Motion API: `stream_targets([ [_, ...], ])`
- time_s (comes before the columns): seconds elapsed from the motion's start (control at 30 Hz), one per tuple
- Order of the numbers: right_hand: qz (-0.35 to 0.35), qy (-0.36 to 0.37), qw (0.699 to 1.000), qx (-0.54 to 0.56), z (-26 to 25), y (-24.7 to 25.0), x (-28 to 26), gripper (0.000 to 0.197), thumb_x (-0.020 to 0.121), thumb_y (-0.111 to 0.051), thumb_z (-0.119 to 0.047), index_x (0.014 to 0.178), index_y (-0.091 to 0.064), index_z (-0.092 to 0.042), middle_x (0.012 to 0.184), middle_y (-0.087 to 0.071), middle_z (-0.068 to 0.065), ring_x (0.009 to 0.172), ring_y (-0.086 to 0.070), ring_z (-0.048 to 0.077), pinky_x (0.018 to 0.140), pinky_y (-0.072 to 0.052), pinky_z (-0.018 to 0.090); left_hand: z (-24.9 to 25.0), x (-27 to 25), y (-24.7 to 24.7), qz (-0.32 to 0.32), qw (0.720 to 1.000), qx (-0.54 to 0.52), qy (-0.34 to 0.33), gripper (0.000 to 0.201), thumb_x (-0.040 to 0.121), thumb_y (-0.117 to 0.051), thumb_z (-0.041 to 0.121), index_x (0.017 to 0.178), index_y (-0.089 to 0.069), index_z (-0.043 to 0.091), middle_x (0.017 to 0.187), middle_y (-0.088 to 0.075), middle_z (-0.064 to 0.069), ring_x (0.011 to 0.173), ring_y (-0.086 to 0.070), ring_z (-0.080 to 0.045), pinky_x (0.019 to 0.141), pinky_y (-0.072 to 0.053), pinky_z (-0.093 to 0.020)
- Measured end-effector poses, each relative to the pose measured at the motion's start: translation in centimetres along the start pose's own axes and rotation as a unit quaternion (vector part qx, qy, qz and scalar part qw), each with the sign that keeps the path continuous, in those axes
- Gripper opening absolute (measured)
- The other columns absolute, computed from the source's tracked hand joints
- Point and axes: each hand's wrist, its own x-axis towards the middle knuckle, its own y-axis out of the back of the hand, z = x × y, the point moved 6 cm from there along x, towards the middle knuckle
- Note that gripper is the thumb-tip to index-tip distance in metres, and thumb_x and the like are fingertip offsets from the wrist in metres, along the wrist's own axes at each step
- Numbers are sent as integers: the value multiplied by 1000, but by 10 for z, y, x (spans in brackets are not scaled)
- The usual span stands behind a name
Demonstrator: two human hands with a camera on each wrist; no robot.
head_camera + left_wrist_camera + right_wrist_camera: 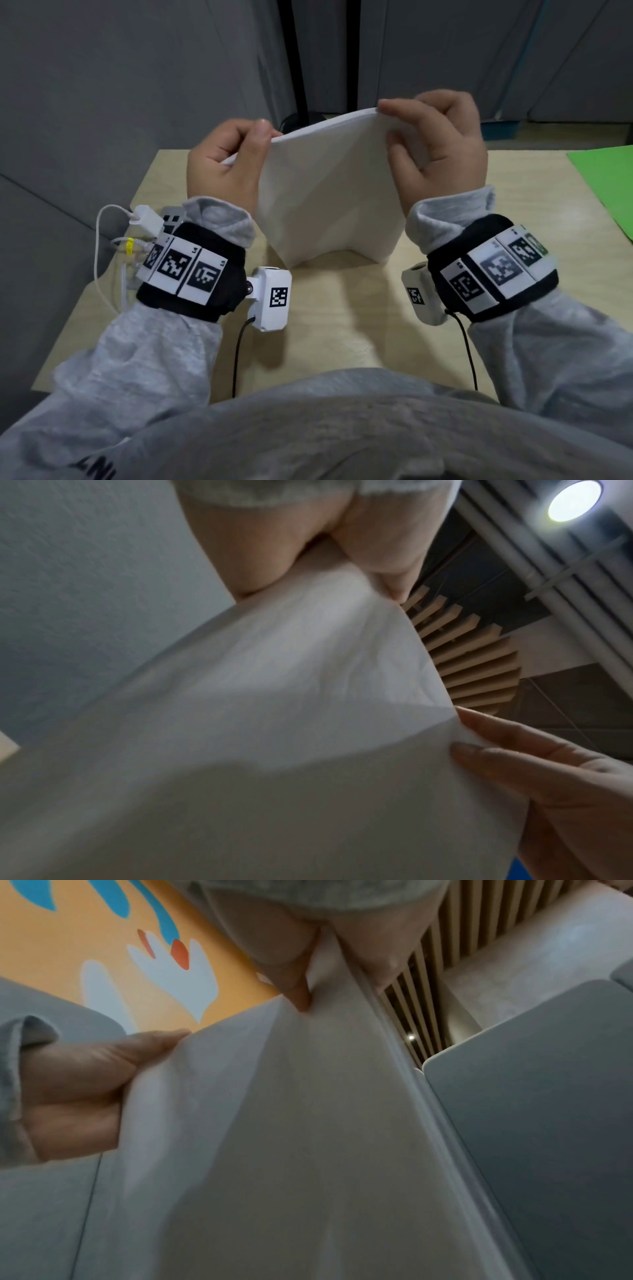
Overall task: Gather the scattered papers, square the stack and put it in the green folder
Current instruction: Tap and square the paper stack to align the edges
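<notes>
A stack of white papers [329, 192] stands upright on the wooden table [342, 329], its bottom edge bowed where it meets the tabletop. My left hand [261, 137] pinches the stack's top left corner, thumb on the near side. At the top right corner my right hand [390, 121] pinches it between thumb and fingers. The left wrist view shows the papers [240, 723] running up into my left hand [322, 582], with the right hand's fingers [514, 753] on the far edge. From the right wrist, my right hand [342, 985] grips the sheets [308, 1150]. The green folder [606, 185] lies flat at the table's right edge.
A white charger [147, 219] with white cables sits at the table's left edge, close to my left wrist. Grey partition panels [120, 85] stand behind and to the left of the table. Bare tabletop shows between my forearms and toward the folder.
</notes>
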Motion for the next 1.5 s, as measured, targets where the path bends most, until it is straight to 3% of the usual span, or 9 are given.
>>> stream_targets([
  [0.27,-12,-181,959,216,21,-1,-7,46,78,-71,-6,113,-49,-25,96,-61,-8,85,-61,-2,78,-51,18,-5,6,2,81,996,38,11,24,88,-62,37,64,-57,33,55,-57,20,57,-52,7,56,-43,-10],
  [0.53,-105,-316,917,217,55,-21,-35,21,82,-72,-12,75,-63,-30,60,-68,-23,59,-64,-8,57,-50,10,-10,9,12,73,997,6,17,23,84,-67,36,63,-58,32,51,-56,22,54,-50,7,54,-40,-11],
  [0.8,-104,-316,918,215,60,-23,-36,21,82,-71,-11,89,-62,-29,74,-70,-16,67,-65,-6,59,-50,11,-65,-22,4,-69,977,78,183,21,77,-76,22,70,-57,27,66,-62,16,52,-58,13,52,-43,-3],
  [0.97,-174,-329,919,128,77,-34,-65,38,86,-65,-12,120,-55,-26,99,-66,-8,93,-64,12,83,-53,29,-77,-17,9,-29,976,79,199,20,77,-73,37,78,-55,28,75,-63,9,70,-62,-9,70,-49,-30],
  [1.07,-146,-355,916,117,89,-33,-75,31,90,-63,-18,120,-57,-22,98,-65,-7,96,-63,17,90,-52,35,-78,-15,-3,-56,979,53,187,18,77,-75,30,82,-59,25,77,-66,7,70,-65,-7,64,-52,-21],
  [1.17,-93,-338,930,108,96,-26,-65,25,90,-61,-17,108,-58,-34,89,-63,-14,88,-61,12,79,-51,24,-88,-9,-14,-111,977,17,182,18,74,-76,24,86,-61,26,79,-69,11,72,-67,1,65,-52,-14],
  [1.27,-59,-327,941,70,104,-16,-52,23,89,-59,-17,91,-56,-39,75,-57,-20,74,-55,9,69,-47,21,-117,-1,-19,-163,964,-10,212,10,83,-62,26,93,-60,30,90,-68,12,87,-66,-7,77,-54,-27],
  [1.37,-33,-332,942,40,113,-9,-43,21,86,-57,-22,102,-60,-35,74,-57,-18,74,-56,12,73,-50,31,-168,10,-14,-169,947,133,237,10,90,-58,26,98,-62,29,101,-64,4,93,-60,-13,83,-48,-29],
  [1.5,-12,-343,939,8,124,-9,-31,24,85,-53,-25,107,-61,-33,71,-57,-16,73,-57,15,73,-52,32,-228,19,-20,-248,845,359,309,45,84,-58,41,123,-55,21,130,-56,-8,114,-56,-27,101,-44,-34],
])
